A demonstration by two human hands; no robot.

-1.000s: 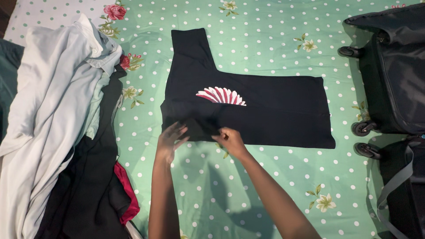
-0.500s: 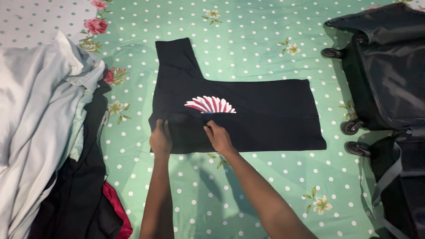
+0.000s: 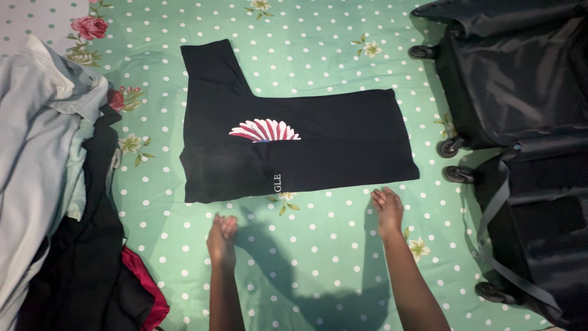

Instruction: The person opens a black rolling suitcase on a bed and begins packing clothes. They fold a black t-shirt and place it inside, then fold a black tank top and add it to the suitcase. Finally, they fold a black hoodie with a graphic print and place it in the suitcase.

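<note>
A black T-shirt (image 3: 318, 141) with a red and white fan-shaped print lies partly folded on a green polka-dot sheet (image 3: 318, 257), one sleeve sticking up at the far left. My left hand (image 3: 221, 239) hovers just below the shirt's lower left edge, fingers together, holding nothing. My right hand (image 3: 388, 208) rests flat on the sheet just below the shirt's lower right corner, fingers extended, also with nothing in it. Neither hand touches the shirt.
A heap of clothes (image 3: 49, 184) in white, pale blue, black and red fills the left side. A black wheeled suitcase (image 3: 520, 92) lies open on the right, its strap and wheels near my right hand.
Both hands have come off the shirt's folded lower edge and drawn back toward me. My right hand has moved far to the right. The view has shifted right.
</note>
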